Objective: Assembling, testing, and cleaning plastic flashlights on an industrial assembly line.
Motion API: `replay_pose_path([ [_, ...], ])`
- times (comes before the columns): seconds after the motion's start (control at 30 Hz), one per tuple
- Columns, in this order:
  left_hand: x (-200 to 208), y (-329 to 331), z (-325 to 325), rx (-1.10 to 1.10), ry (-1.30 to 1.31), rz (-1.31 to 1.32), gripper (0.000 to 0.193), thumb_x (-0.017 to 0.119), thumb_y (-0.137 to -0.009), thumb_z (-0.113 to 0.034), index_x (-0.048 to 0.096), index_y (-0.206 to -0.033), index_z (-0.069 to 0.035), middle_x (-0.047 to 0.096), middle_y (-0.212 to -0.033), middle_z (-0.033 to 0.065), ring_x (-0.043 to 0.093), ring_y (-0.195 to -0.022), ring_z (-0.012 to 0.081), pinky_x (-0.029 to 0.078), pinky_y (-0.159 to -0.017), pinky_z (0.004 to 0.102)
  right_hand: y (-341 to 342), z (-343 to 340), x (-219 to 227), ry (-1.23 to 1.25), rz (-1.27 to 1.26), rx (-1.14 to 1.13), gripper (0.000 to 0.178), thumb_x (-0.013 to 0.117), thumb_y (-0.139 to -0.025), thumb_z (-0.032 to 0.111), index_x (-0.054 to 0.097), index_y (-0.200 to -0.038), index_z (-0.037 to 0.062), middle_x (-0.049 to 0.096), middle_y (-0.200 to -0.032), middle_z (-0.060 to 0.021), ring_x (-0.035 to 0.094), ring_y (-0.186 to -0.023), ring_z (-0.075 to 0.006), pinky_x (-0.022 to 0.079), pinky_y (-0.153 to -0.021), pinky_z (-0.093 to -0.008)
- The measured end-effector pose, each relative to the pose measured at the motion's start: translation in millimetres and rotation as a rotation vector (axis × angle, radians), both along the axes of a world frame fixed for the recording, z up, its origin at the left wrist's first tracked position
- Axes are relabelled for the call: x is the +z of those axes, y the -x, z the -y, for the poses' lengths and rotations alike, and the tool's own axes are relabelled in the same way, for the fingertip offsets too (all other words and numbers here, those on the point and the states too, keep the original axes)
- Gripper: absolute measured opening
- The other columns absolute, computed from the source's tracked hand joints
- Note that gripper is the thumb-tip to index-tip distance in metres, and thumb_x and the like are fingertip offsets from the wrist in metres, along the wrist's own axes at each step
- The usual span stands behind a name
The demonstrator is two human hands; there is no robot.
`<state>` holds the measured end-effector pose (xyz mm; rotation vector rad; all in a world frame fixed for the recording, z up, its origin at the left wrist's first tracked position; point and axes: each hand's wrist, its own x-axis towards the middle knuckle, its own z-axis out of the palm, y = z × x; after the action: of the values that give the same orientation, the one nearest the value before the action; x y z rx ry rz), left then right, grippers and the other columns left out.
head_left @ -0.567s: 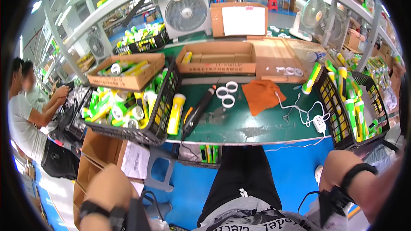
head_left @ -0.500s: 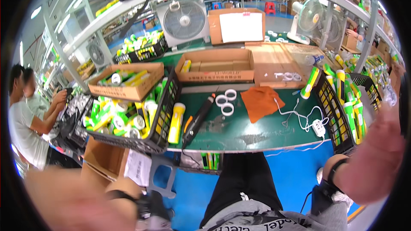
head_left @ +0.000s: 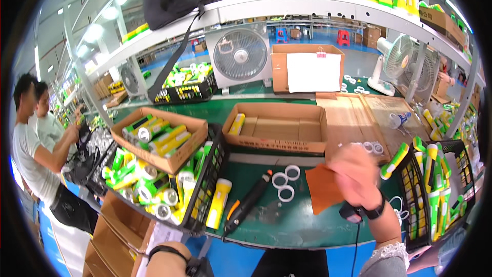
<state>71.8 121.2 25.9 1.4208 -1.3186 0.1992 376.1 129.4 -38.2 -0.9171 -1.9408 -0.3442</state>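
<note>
My right hand [head_left: 354, 175], smeared by motion, is over the right part of an orange cloth [head_left: 320, 190] on the green tabletop. Its fingers are too blurred to read. Only the banded wrist and a bit of skin of my left hand [head_left: 166, 262] show at the lower edge; its fingers are out of sight. Left of the cloth lie several white rings [head_left: 286, 193] and a black electric screwdriver [head_left: 248, 202] with an orange tip. A yellow flashlight [head_left: 219, 204] rests beside the black crate [head_left: 205, 202], which is full of green and yellow flashlights.
An open carton [head_left: 169, 161] of flashlights sits on the crate. Behind the tools stands a shallow carton [head_left: 277, 146] with one flashlight inside. Another black crate [head_left: 412, 205] of flashlights is at right. A metal shelf [head_left: 307, 5] crosses overhead. Two people [head_left: 36, 149] stand at left.
My right hand has come in from the far right to above the orange cloth. My left hand has dropped toward the lower edge. The view has tilted up.
</note>
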Motion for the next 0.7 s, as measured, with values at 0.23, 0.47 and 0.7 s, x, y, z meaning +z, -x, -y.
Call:
replay_pose_path([
  [0.23, -140.8, -143.2, -296.7, 1.862, -0.827, -0.588, 0.021, 0.052, -0.083, -0.018, 0.058, -0.094, -0.001, 0.060, -0.101, 0.0161, 0.059, -0.088, 0.0312, 0.048, -0.075, 0.0374, -96.1, -127.4, -168.1, 0.483, 0.216, -0.474, 0.043, 0.059, -0.076, 0.017, 0.047, -0.116, 0.0063, 0.053, -0.109, -0.0110, 0.049, -0.102, -0.0296, 0.039, -0.089, -0.0413],
  [0.47, -217.5, -166.7, -406.7, 2.346, -1.116, -1.214, 0.024, 0.051, -0.082, -0.022, 0.064, -0.098, -0.010, 0.062, -0.104, 0.0116, 0.059, -0.097, 0.0270, 0.048, -0.078, 0.0378, -126.2, -169.7, -181.5, 0.561, 0.150, -0.436, 0.018, 0.054, -0.075, 0.008, 0.051, -0.092, 0.0088, 0.054, -0.085, -0.0093, 0.054, -0.087, -0.0280, 0.045, -0.071, -0.0387],
  [0.7, -257.0, -172.4, -424.7, 2.560, -1.271, -1.403, 0.047, 0.056, -0.078, -0.029, 0.050, -0.119, -0.007, 0.049, -0.121, 0.0151, 0.045, -0.111, 0.0292, 0.038, -0.089, 0.0407, -127.2, -150.6, -178.6, 0.490, 0.271, -0.469, 0.037, 0.061, -0.074, 0.022, 0.051, -0.107, 0.0092, 0.056, -0.102, -0.0082, 0.050, -0.104, -0.0245, 0.032, -0.093, -0.0506],
])
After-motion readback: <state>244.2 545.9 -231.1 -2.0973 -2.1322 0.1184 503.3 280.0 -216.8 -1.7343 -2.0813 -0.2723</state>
